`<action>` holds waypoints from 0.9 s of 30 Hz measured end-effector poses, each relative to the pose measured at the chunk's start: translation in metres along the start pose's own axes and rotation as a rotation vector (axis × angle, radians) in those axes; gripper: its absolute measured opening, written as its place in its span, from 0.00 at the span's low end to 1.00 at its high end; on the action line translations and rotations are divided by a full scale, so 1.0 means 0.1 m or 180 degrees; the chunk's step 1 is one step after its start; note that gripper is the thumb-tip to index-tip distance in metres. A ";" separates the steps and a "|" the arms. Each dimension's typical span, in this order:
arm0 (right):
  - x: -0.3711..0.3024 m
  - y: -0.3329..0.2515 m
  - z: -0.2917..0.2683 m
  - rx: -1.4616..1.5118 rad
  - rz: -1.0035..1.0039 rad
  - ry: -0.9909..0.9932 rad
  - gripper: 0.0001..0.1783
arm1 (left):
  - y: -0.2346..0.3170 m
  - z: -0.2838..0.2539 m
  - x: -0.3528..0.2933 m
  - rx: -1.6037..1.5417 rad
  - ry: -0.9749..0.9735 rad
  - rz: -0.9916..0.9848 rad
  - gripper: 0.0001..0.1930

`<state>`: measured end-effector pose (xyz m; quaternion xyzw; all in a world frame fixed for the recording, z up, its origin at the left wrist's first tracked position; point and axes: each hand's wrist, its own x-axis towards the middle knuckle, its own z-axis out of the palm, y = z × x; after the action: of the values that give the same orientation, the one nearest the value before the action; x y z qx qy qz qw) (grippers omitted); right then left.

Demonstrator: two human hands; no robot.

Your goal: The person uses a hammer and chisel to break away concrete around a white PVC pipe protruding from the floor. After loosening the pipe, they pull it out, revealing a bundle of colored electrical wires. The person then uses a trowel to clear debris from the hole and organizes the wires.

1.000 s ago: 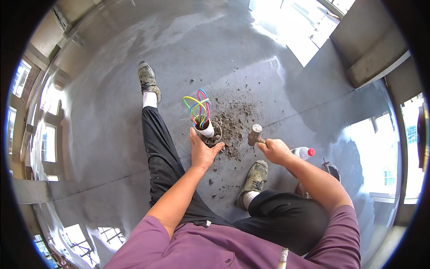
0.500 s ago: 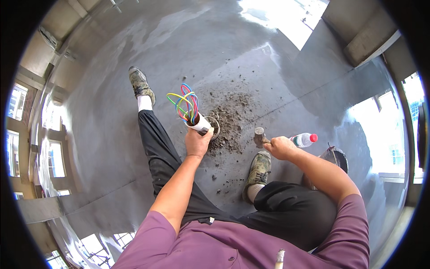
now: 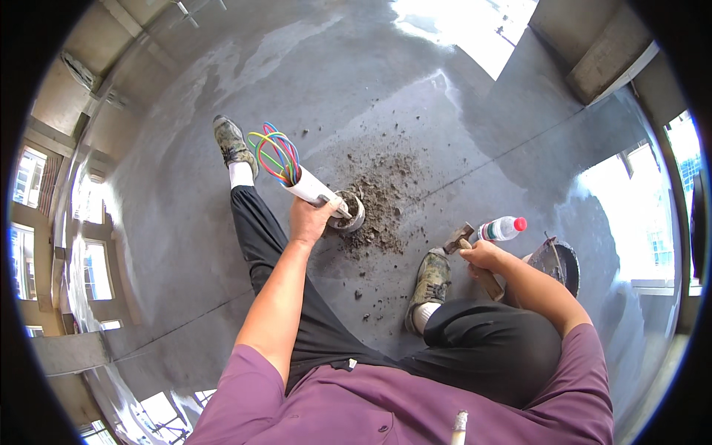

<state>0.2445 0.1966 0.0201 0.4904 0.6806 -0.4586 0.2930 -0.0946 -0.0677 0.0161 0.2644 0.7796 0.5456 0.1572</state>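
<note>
My left hand is closed around a white plastic pipe, which leans toward the upper left. Looped red, blue, green and yellow wires stick out of its far end. Right beside its near end sits a round white pipe collar in the floor, with dirt inside it. Whether pipe and collar touch, I cannot tell. My right hand grips a hammer by its wooden handle, low over the floor next to my right shoe, its head pointing to the left.
Loose dirt and crumbs spread over the grey concrete floor around the collar. A clear bottle with a red cap lies just beyond my right hand. Behind my right forearm stands a dark bucket. My shoes flank the dirt.
The pipe has swung left with its wires, and more of the collar shows. My right hand has shifted right and down; the hammer has turned, so its handle shows below the hand.
</note>
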 end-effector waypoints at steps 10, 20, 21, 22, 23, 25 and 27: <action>0.18 0.42 0.10 -0.1645 -0.0114 0.0033 0.36 | -0.07 -0.07 0.01 -0.0008 -0.0377 -0.0113 0.23; 0.30 0.38 0.08 -0.2391 -0.0470 0.0221 0.29 | 0.12 -0.14 -0.20 -0.0763 -0.0839 -0.0066 0.31; 0.30 0.39 0.10 -0.2402 -0.0376 0.0212 0.29 | 0.17 -0.21 -0.18 -0.0727 -0.1000 -0.0031 0.32; 0.29 0.42 0.10 -0.2590 -0.0434 0.0202 0.29 | 0.22 -0.26 -0.16 -0.0692 -0.1162 0.0006 0.34; 0.28 0.46 0.08 -0.2777 -0.0490 0.0192 0.29 | 0.27 -0.29 -0.14 -0.0958 -0.1357 -0.0027 0.27; 0.17 0.29 0.01 -0.3114 -0.0582 -0.0092 0.26 | 0.26 -0.37 -0.09 -0.0688 -0.1564 -0.0004 0.27; 0.07 0.12 -0.01 -0.2816 -0.0067 -0.0450 0.24 | 0.25 -0.41 -0.04 -0.0875 -0.1742 -0.0169 0.23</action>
<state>0.2531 0.2017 0.0108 0.2785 0.7946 -0.1587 0.5157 -0.1072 -0.0945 0.0535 0.3573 0.6338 0.5502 0.4099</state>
